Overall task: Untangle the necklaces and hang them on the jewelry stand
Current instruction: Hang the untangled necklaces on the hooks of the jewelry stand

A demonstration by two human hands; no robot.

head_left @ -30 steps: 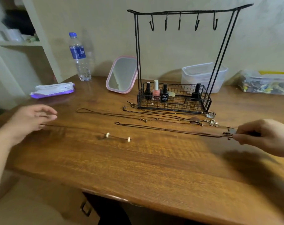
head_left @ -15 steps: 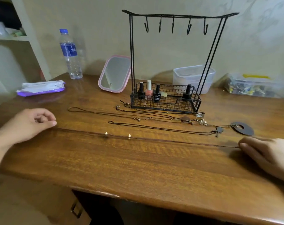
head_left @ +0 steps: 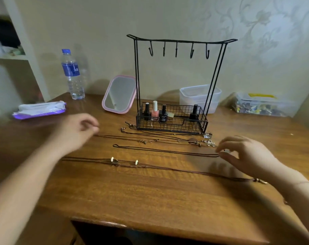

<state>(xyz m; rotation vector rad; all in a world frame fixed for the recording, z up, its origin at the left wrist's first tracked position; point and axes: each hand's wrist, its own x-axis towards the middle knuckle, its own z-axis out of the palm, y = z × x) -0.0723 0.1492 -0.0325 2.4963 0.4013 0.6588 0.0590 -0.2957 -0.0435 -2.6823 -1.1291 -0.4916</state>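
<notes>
Nearest the table's front edge, the brown cord necklace with two pale beads (head_left: 125, 162) lies stretched straight across the brown wooden table (head_left: 150, 200), untouched, its clasp end passing under the right wrist; laid out this way it reads as already separated and waiting to be hung. Just beyond it the thin dark cord necklace (head_left: 164, 151) runs from a loop well left of the right hand (head_left: 245, 156) to that hand's fingertips (head_left: 221, 153), which are curled and seem to be pinching its end, though motion blur makes contact uncertain. The left hand (head_left: 76, 131) hovers blurred with fingers loosely curled; whether it grips the end of the farther brown cords with small metal charms (head_left: 150, 140) just beside its fingertips cannot be told. Those cords overlap near the right fingers, likely the last tangle. Beyond them stands the black wire jewelry stand with five hooks (head_left: 178, 50), all hooks bare, its basket holding nail polish bottles (head_left: 155, 110). Open tabletop lies before both hands; the pink-framed mirror (head_left: 118, 94) and clear plastic tub (head_left: 199, 96) crowd the stand's sides.
</notes>
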